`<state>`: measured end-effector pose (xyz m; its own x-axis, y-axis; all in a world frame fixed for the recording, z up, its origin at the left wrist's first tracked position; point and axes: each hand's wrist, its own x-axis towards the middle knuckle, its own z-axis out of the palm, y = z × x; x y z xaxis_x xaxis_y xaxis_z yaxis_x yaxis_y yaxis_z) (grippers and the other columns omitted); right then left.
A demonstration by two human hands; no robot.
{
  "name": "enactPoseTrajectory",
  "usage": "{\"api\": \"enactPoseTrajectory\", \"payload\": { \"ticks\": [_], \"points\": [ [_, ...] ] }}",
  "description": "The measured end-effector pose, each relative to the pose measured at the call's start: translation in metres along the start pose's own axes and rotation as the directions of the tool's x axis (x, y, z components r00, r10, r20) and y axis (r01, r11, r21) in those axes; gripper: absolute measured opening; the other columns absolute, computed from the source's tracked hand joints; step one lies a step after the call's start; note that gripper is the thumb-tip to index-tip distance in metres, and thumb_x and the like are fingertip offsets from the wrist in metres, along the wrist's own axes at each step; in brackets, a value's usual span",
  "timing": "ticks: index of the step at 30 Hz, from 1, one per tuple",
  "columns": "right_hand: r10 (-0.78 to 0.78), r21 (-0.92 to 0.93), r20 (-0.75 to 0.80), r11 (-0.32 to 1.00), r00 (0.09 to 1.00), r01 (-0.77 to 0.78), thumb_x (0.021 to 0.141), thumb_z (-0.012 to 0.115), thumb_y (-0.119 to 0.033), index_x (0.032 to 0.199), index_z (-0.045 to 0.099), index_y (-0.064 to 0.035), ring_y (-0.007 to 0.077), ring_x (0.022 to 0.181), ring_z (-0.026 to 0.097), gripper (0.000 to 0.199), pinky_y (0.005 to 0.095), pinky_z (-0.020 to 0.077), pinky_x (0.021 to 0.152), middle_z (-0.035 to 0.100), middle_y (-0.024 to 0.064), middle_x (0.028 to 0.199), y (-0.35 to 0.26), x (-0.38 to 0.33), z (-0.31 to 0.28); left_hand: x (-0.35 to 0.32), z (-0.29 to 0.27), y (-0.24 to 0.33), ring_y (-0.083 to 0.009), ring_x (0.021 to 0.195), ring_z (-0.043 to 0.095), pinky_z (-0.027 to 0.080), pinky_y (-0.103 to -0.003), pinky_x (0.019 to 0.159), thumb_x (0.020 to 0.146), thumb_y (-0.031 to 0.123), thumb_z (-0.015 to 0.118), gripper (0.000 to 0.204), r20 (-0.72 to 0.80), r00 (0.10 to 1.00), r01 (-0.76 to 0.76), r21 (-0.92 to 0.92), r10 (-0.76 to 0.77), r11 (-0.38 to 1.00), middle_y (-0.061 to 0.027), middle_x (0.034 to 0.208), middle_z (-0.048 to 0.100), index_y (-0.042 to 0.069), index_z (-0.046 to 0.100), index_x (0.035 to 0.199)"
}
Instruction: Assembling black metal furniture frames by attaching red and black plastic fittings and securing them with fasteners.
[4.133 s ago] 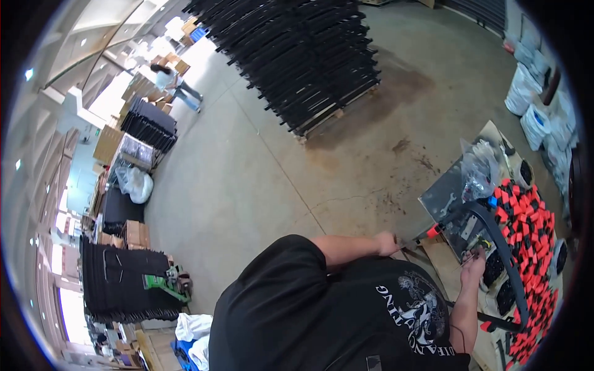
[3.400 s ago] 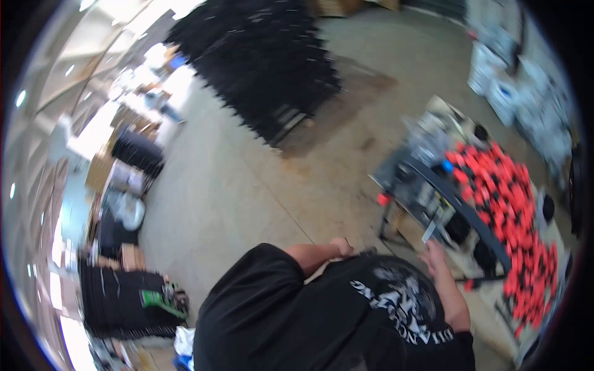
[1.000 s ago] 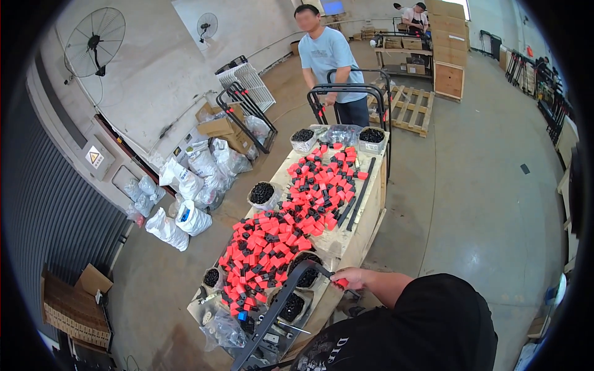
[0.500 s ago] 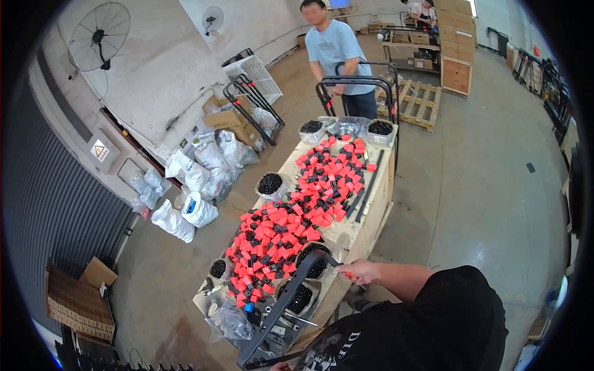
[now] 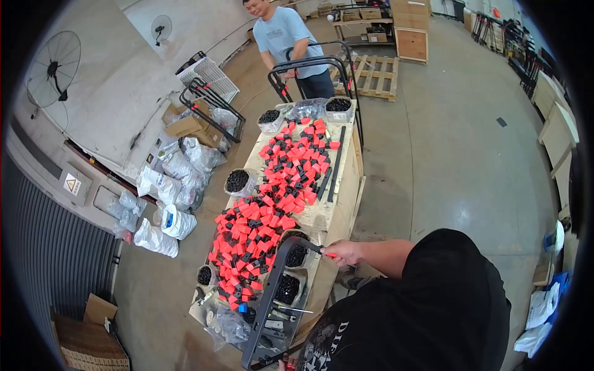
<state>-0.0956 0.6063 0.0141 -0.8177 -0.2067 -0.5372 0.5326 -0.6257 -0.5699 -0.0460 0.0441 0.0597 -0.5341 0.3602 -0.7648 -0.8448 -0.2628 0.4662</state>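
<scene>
A black U-shaped tubular handle (image 5: pixel 267 303) slants over the near end of the workbench (image 5: pixel 346 204). My right hand (image 5: pixel 345 252) is closed round one of its ends, where a red piece pokes out from my fingers. At the lower edge my left hand (image 5: pixel 284 363), partly cut off and partly behind my shirt, closes on the other end, beside a bit of red. A large heap of red and black plastic pieces (image 5: pixel 247 235) covers the middle of the bench. Below the handle lie a screwdriver (image 5: pixel 294 308) and a blue piece (image 5: pixel 243 307).
Tubs of small black parts (image 5: pixel 237 181) stand along the bench edges. Two dark bars (image 5: pixel 336 164) lie at its right side. Across the far end a person (image 5: pixel 288 37) in a light blue shirt stands by black tubular frames (image 5: pixel 309 65). White sacks (image 5: pixel 179 221) crowd the floor at left.
My view has swung to the right, so the bench and room sit farther left. More of my left hand shows at the lower edge. Both hands stay on the handle.
</scene>
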Motion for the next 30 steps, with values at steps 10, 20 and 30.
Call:
{"api": "enactPoseTrajectory", "payload": {
  "ticks": [10, 20, 30],
  "points": [
    [0.156, -0.217, -0.392, 0.942, 0.907, -0.256, 0.102, 0.063, -0.039, 0.077, 0.051, -0.0117, 0.0103, 0.044, 0.029, 0.039, 0.0300, 0.0218, 0.042, 0.037, -0.0014, 0.060, -0.042, -0.017, 0.057, -0.011, 0.020, 0.008, -0.0133, 0.058, 0.038, 0.030, -0.027, 0.047, 0.095, 0.034, 0.073, 0.031, -0.214, 0.958, 0.161, -0.150, -0.191, 0.976, 0.0014, 0.070, 0.045, 0.013, 0.054, 0.083],
    [0.055, -0.339, -0.435, 0.915, 0.899, -0.220, 0.093, 0.074, -0.031, 0.067, 0.049, -0.0113, 0.0121, 0.042, 0.034, 0.041, 0.0322, 0.0225, 0.040, 0.042, 0.0012, 0.058, -0.042, -0.020, 0.072, 0.052, -0.070, -0.056, -0.0195, 0.054, 0.042, 0.037, -0.035, 0.049, 0.107, 0.032, 0.042, 0.031, -0.422, 0.907, 0.002, 0.037, 0.014, 0.999, -0.0021, 0.068, 0.048, 0.012, 0.059, 0.092],
    [-0.150, -0.752, -0.428, 0.606, 0.891, -0.259, 0.077, 0.086, -0.034, 0.067, 0.064, -0.0023, 0.0214, 0.049, 0.056, 0.040, 0.0413, 0.0424, 0.044, 0.058, 0.0096, 0.061, -0.037, -0.023, 0.062, 0.080, 0.003, -0.099, -0.0318, 0.106, 0.067, 0.052, -0.040, 0.096, 0.079, 0.018, 0.072, 0.067, -0.613, 0.093, -0.373, 0.709, 0.784, 0.598, -0.0228, 0.118, 0.067, -0.013, 0.050, 0.135]
  ]
}}
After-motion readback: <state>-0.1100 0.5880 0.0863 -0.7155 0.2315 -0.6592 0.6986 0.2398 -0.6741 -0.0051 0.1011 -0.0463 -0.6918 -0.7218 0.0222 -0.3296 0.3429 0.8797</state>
